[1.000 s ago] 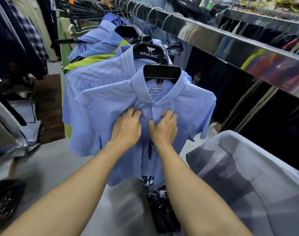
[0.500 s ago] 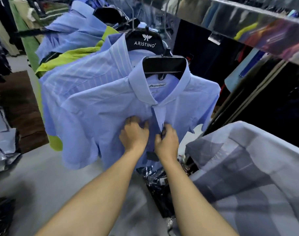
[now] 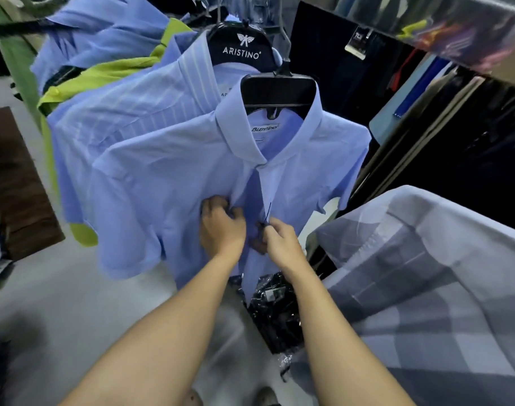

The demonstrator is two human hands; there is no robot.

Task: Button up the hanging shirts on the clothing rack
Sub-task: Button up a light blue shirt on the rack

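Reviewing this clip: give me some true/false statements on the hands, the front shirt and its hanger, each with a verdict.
1. Both hands grip the front shirt. True: left hand, right hand.
2. The front shirt is green. False: light blue.
3. The hanger in its collar is black. True.
4. The hands work at the collar. False: lower down the placket.
5. The hanger behind reads ARISTINO. True.

Bare forearms [image 3: 162,332], no sleeves, no jewellery.

Left hand [image 3: 221,227] and right hand [image 3: 282,244] seemingly pinching, fingers curled.
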